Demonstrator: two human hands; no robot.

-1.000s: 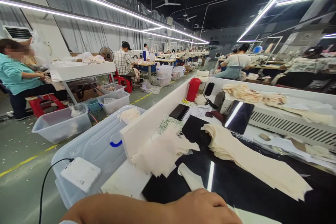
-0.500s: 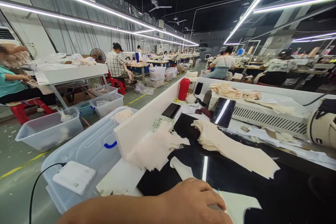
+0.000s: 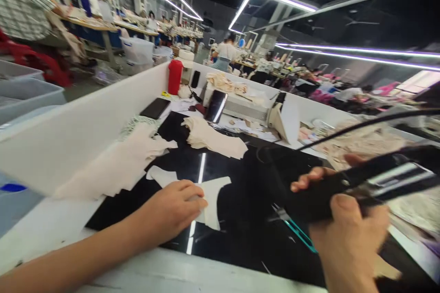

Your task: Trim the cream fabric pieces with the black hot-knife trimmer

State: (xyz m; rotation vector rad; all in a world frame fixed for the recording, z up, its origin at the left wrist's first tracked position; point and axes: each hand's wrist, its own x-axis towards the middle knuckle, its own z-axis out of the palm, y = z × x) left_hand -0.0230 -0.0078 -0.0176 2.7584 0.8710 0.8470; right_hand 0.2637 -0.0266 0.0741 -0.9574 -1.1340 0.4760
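Note:
My left hand (image 3: pixel 182 206) rests on a white cut piece (image 3: pixel 215 197) lying on the black board (image 3: pixel 247 192); its fingers are bent together and what is under them is hidden. At the right, my right hand (image 3: pixel 350 224) is wrapped round a black handheld tool (image 3: pixel 347 183) with a shiny metal part and a black cord, raised above the board. Teal-handled snips (image 3: pixel 299 233) lie below the tool. Beyond my left hand are a stack of cream fabric pieces (image 3: pixel 216 139) and a pale pink fabric pile (image 3: pixel 113 165).
Along the back stand a red bottle (image 3: pixel 175 77), a phone (image 3: pixel 216 105) and a dark flat phone (image 3: pixel 155 108). A white side wall (image 3: pixel 85 132) edges the table. More cream fabric (image 3: pixel 364 142) lies at the right. Other people sit at tables behind.
The view has swung to the right. My right hand with the black tool and the snips have come into view. My left hand is still on the white piece.

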